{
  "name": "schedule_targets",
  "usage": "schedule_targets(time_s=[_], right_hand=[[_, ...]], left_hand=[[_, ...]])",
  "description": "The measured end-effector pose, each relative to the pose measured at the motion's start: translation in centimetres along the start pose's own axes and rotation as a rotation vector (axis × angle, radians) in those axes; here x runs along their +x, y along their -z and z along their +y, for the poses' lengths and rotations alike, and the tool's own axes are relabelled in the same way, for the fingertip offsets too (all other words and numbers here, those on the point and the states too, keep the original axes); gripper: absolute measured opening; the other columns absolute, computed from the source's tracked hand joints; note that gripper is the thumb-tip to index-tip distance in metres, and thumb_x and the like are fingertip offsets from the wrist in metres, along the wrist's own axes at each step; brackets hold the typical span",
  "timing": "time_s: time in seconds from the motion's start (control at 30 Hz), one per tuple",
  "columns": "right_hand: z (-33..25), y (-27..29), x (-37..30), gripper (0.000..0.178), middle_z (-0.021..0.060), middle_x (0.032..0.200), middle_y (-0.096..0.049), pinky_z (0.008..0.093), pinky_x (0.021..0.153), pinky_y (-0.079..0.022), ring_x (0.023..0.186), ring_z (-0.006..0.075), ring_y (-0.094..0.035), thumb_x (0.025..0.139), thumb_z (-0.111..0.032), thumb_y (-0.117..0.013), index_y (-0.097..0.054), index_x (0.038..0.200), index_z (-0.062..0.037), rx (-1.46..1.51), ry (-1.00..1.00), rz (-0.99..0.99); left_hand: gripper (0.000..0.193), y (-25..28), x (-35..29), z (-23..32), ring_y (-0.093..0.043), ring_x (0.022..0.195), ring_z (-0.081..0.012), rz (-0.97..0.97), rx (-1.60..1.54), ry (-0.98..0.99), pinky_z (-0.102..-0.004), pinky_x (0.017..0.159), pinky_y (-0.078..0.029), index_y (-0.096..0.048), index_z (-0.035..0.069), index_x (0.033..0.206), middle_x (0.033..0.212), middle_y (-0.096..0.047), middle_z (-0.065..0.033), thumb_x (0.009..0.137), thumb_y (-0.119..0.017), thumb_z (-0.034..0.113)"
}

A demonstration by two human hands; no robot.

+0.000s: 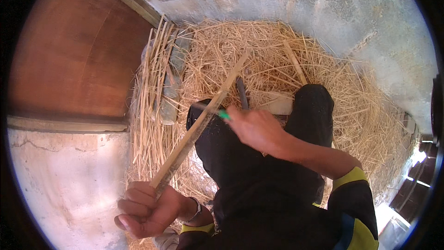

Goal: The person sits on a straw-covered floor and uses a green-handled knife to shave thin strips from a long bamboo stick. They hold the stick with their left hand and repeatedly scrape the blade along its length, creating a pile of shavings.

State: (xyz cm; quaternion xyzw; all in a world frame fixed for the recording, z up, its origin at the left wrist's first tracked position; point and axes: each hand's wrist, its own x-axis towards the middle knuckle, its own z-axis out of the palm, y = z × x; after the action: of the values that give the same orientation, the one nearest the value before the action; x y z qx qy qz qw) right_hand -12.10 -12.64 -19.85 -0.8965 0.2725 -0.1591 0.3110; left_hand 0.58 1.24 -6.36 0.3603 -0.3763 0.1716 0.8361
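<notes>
My left hand (150,210) is closed around the lower end of a long split bamboo strip (193,132). The strip slants up to the right across my left knee, with its far end over the straw. In my right hand (259,129) is a knife with a green handle (224,114), fingers wrapped round it. Its blade is blurred and crosses the strip near the middle; whether it cuts into the strip I cannot tell. Beyond my right hand a dark, flat bar (242,93) points away between my knees.
Straw or shavings (231,37) cover the floor ahead and to the right. A bundle of thin split sticks (149,97) lies at the left beside a greyish stone-like block (169,106). Another bamboo piece (294,62) rests beyond my right knee. Walls (323,4) and a brown panel (74,51) enclose the spot.
</notes>
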Motion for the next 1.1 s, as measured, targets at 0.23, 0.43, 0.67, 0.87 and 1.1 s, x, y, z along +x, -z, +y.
schedule_targets(time_s=[0.23, 0.43, 0.67, 0.87, 1.1], right_hand=[[7.9, 0.6, 1.1, 0.027, 0.0187, 0.062, -0.059, 0.0445, 0.049, -0.049, 0.059, 0.0353, -0.062, 0.091, -0.016, -0.050, -0.047, 0.104, 0.0080, -0.384, -0.185, -0.060], [2.3, 1.8, -0.4, 0.028, 0.0179, 0.062, -0.059, 0.0456, 0.050, -0.049, 0.059, 0.0363, -0.062, 0.093, -0.021, -0.049, -0.045, 0.103, 0.0052, -0.140, -0.262, -0.023], [-5.6, 3.2, -2.1, 0.021, 0.0146, 0.061, -0.058, 0.0433, 0.042, -0.047, 0.049, 0.0331, -0.059, 0.093, -0.025, -0.051, -0.045, 0.095, -0.0054, 0.262, 0.183, 0.022], [-5.5, 3.9, -1.5, 0.023, 0.0122, 0.057, -0.055, 0.0403, 0.041, -0.046, 0.050, 0.0314, -0.059, 0.089, -0.025, -0.059, -0.047, 0.087, -0.0055, 0.046, 0.059, -0.023], [-2.4, 2.6, -1.4, 0.022, 0.0122, 0.054, -0.057, 0.0433, 0.039, -0.047, 0.048, 0.0315, -0.060, 0.096, -0.025, -0.044, -0.045, 0.097, -0.0035, -0.043, -0.175, -0.125]], left_hand=[[0.035, -1.3, -0.7, -0.1, -0.016, 0.033, -0.0073, 0.033, 0.066, -0.046, -0.0246, 0.033, -0.016, -0.024, 0.014, 0.060, 0.045, -0.021, 0.0018, 0.089, -0.043, 0.018], [0.037, -0.1, 0.6, 0.0, -0.014, 0.043, -0.0074, 0.001, 0.006, 0.059, -0.0263, 0.044, -0.014, -0.021, 0.015, 0.060, 0.050, -0.018, 0.0033, 0.088, -0.045, 0.017], [0.033, -0.8, -0.7, 0.2, -0.024, 0.036, -0.0072, -0.175, -0.034, -0.039, -0.0226, 0.036, -0.024, -0.027, 0.015, 0.060, 0.048, -0.024, 0.0031, 0.087, -0.045, 0.014], [0.044, -0.2, 1.1, -0.2, -0.026, 0.025, -0.0032, -0.525, -0.369, 0.090, -0.0188, 0.027, -0.026, -0.015, 0.018, 0.050, 0.035, -0.030, 0.0062, 0.078, -0.049, 0.013], [0.045, -1.1, 1.5, -0.6, -0.029, 0.024, -0.0017, -0.441, -0.341, 0.036, -0.0177, 0.025, -0.027, -0.016, 0.017, 0.049, 0.033, -0.034, 0.0054, 0.074, -0.052, 0.010]])
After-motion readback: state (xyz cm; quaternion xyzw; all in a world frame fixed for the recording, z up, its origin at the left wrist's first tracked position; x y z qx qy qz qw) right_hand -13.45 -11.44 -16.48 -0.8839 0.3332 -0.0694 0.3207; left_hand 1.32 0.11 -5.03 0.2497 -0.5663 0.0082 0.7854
